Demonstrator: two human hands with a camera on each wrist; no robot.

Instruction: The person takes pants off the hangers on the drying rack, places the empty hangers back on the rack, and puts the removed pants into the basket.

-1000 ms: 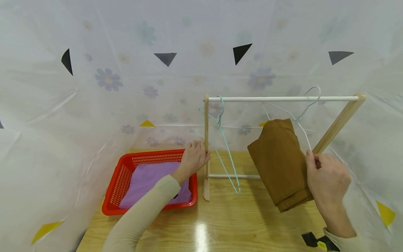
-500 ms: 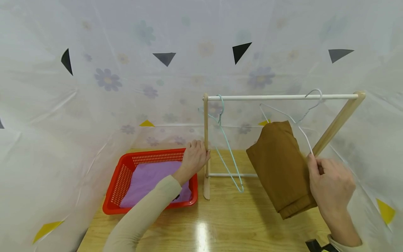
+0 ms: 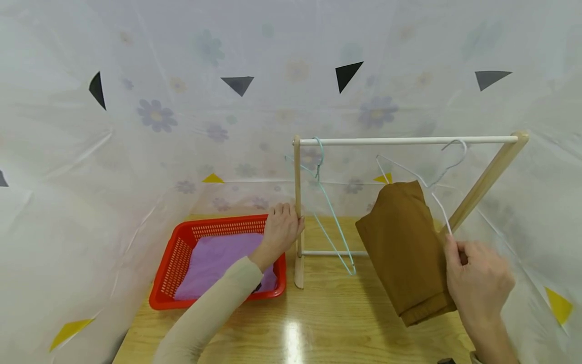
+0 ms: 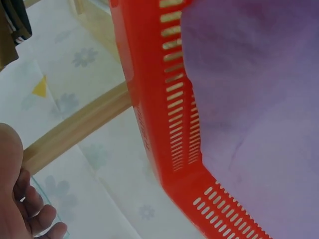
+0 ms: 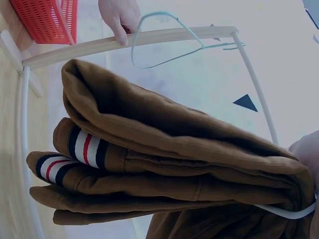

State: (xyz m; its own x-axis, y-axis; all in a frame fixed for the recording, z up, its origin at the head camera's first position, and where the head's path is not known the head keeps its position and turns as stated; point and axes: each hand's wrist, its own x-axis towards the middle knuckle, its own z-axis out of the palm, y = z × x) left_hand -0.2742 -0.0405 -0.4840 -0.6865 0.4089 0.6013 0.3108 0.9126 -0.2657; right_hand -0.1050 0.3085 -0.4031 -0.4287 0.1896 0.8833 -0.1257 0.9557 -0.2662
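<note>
My right hand [image 3: 479,280] pinches the lower right corner of a white wire hanger [image 3: 440,205]. Folded brown trousers [image 3: 404,253] hang over this hanger, tilted; the right wrist view shows their layered folds and a striped band [image 5: 87,148]. In the head view the hanger's hook overlaps the rack's white top rail [image 3: 377,141]; I cannot tell whether they touch. My left hand [image 3: 282,230] holds the wooden left post [image 3: 298,177] of the rack. Beside that post, a light-blue hanger [image 3: 336,220] hangs bare from the rail.
A red plastic basket [image 3: 159,283] stands on the wooden table [image 3: 336,323] left of the rack, with a folded purple cloth [image 3: 213,260] inside. The rack's right post [image 3: 488,184] slants close behind the trousers. White flowered sheeting [image 3: 273,50] encloses the table.
My right hand has moved down slightly, lowering the white hanger and the trousers; the hook's top has dropped from above the rail to its level. My left hand stays on the post.
</note>
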